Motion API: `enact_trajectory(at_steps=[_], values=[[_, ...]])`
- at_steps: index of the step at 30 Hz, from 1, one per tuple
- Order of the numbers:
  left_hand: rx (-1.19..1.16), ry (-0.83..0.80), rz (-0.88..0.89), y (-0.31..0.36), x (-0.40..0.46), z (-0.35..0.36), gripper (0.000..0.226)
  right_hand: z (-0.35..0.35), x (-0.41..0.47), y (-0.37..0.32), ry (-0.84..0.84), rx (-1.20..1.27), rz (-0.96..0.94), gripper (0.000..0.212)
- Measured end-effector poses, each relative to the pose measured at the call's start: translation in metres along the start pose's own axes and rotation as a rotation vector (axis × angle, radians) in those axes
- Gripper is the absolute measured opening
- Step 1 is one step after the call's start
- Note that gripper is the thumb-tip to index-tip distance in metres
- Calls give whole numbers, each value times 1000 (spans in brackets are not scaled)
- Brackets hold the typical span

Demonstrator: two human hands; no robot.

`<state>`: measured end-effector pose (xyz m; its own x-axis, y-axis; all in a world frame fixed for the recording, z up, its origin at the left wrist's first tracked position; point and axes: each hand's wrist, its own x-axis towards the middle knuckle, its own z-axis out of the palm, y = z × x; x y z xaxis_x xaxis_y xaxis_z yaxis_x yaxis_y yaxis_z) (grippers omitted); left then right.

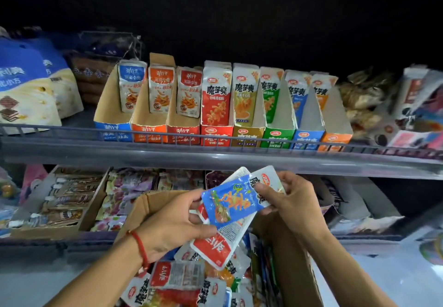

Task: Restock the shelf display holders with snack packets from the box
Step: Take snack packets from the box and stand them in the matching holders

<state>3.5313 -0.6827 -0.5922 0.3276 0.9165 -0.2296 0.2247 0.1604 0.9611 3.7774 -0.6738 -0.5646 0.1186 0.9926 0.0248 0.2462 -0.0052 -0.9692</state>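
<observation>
left hand (pixel 175 220) pinches a fanned stack of packets, blue packet (pixel 231 204) on top | right hand (pixel 287 197) grips its far end | above open box (pixel 287 258), below holders (pixel 223 105) | risk: mixed flavours slip or get misfiled

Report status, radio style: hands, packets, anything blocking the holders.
Left hand grips red-and-white packet; both hands pinch blue packet; right hand also grips white packet. Box stocked. Holders unobstructed.

Bare forearms — a red string bracelet (pixel 140 246) on the left wrist.
</observation>
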Motion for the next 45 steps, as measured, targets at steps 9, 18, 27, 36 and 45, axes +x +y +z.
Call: enact_trajectory(at_steps=[9,18,27,36,45], values=[[-11,283,197,60,23,-19,55,-118,56,-82,509,-195,-389,16],[-368,336,274,85,53,-48,54,-129,172,-135,441,-869,-461,14],[-345,309,225,78,52,-64,49,-99,248,-116,261,-1273,-380,27],[-328,314,230,78,44,-67,45,-68,220,-120,432,-1165,-606,39],[-246,308,259,80,35,-57,42,23,81,-139,-203,-804,-836,65]])
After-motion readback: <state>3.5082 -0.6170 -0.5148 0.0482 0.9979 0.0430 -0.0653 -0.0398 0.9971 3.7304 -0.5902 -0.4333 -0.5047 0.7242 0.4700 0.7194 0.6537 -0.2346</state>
